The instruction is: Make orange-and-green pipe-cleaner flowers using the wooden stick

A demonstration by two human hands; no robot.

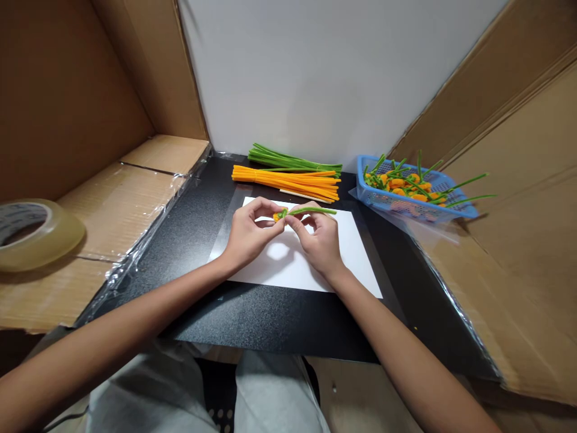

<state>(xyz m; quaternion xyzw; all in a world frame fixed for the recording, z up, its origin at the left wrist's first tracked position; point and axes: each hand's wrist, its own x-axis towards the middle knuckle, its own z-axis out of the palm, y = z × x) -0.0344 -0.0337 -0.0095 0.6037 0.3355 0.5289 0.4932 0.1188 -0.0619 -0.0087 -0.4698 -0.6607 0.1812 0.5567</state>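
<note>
Between my two hands, above a white sheet of paper (356, 252), is a small orange coil (276, 216) of pipe cleaner. A green pipe cleaner (315, 210) is joined to it, its free end sticking out to the right. My left hand (252, 231) pinches the orange coil between thumb and fingers. With thumb and forefinger my right hand (318, 237) grips the green pipe cleaner close to the coil. The two thumbs nearly meet, and fingers cover part of the piece.
Behind the paper lie bundles of orange pipe cleaners (283, 177) and green pipe cleaners (288, 157). A blue basket (406, 205) at the right holds several orange-and-green pieces. A tape roll (58, 237) rests on cardboard at the left. Cardboard walls (518, 180) flank the black tabletop (270, 319).
</note>
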